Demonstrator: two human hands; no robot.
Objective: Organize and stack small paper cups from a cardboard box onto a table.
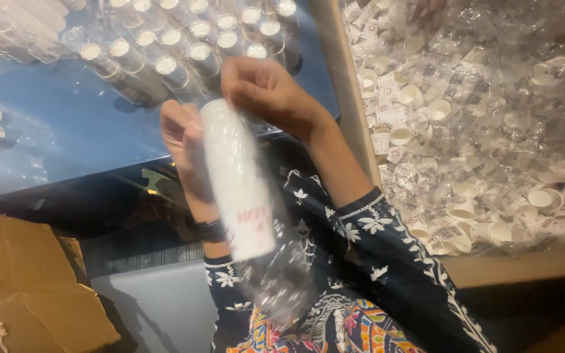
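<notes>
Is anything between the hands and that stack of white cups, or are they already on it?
Nothing visible: both hands are on the stack of white cups. The right hand grips its top end, and the left hand holds it from behind, inside a clear plastic sleeve.

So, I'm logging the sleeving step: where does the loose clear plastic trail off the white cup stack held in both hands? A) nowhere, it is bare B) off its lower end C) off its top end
B: the clear plastic sleeve hangs below the white cup stack's lower end, while the right hand covers the top.
</notes>
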